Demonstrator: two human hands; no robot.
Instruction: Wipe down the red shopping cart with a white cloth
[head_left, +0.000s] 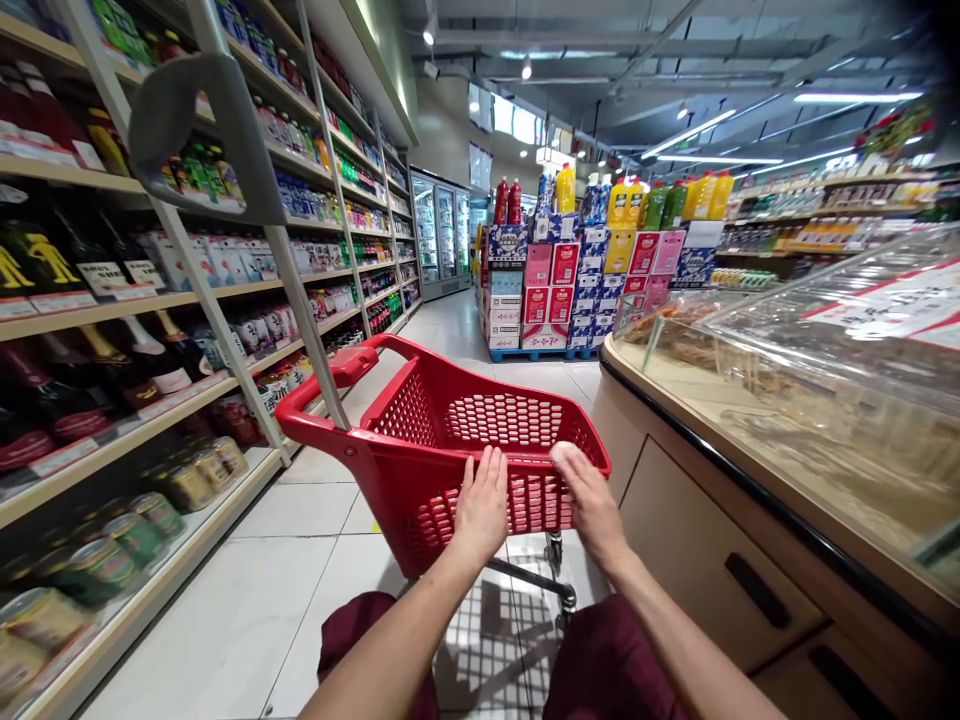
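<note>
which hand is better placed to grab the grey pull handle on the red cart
Left, probably. The grey pull handle rises at the left of the red cart, nearer the left hand on the near rim. The right hand rests by the counter and would have to cross over.

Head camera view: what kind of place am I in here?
Most likely a supermarket: the left hand and right hand rest on a red shopping cart, shelves of price-tagged bottles and cans line the aisle, and a stacked drinks display stands ahead.
</note>
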